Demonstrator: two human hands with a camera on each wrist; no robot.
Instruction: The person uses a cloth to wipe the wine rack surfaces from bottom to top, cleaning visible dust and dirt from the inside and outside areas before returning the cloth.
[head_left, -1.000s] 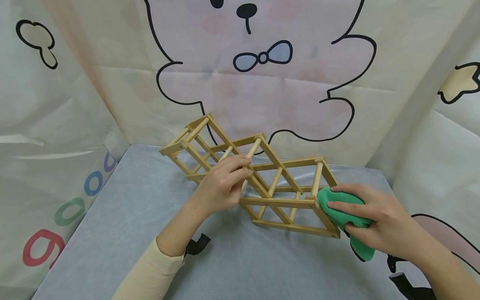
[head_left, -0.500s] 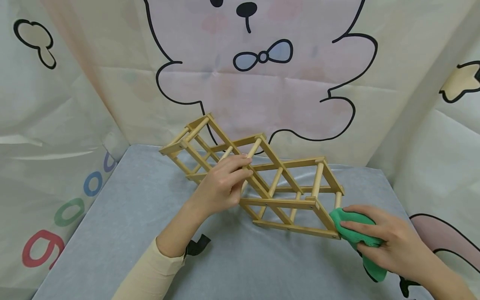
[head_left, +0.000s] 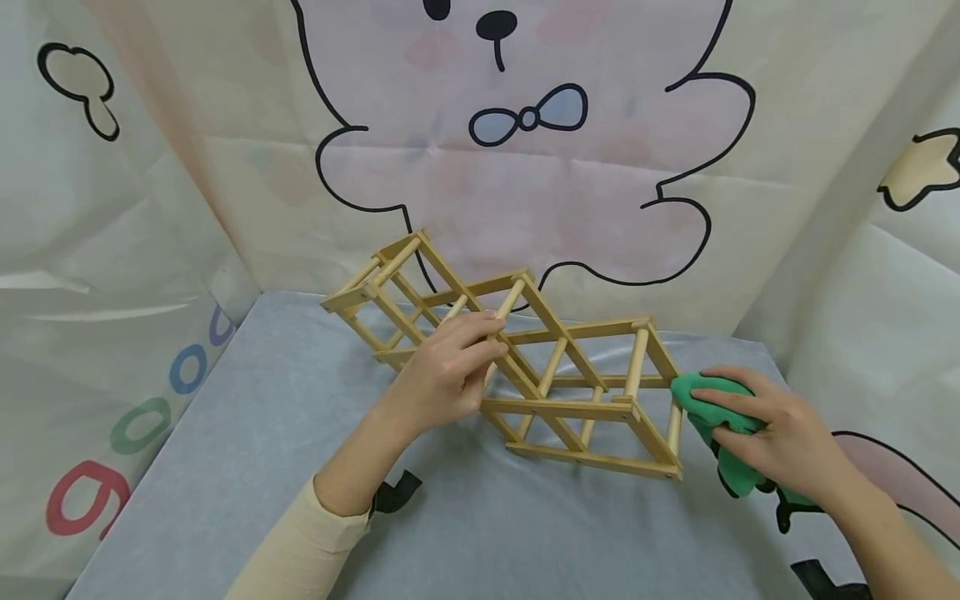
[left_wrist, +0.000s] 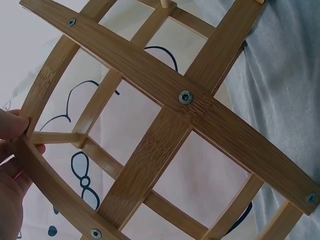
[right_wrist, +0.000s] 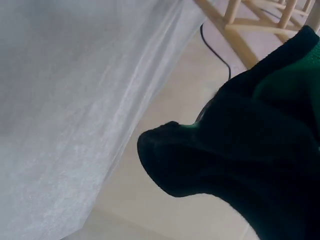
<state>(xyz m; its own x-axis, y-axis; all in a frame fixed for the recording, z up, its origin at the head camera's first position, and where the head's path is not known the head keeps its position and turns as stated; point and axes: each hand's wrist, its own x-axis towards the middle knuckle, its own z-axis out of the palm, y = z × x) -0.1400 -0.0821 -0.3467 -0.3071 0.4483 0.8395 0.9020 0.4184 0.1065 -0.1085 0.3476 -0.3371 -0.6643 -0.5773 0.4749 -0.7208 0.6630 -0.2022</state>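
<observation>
A folding wooden lattice rack (head_left: 555,408) of slats and round dowels stands at an angle across the table. My left hand (head_left: 450,367) grips it near the middle, at the upper joint of a crossing; in the left wrist view the thumb and fingers (left_wrist: 11,125) pinch the frame by a dowel. Metal screws show on the slats there. My right hand (head_left: 787,429) holds a bunched green cloth (head_left: 720,408) against the rack's right end, by the upper end of the slat and its dowel. In the right wrist view the cloth (right_wrist: 240,145) looks dark and hides the fingers.
A grey-blue cloth covers the table (head_left: 225,467). Light printed curtains (head_left: 570,192) with a cartoon animal stand close behind the rack and on both sides. Black straps (head_left: 397,492) hang near both wrists.
My right hand with the green cloth slid down to the rack's lower right corner, then back up to its far upper right corner. The left hand and rack have stayed put.
</observation>
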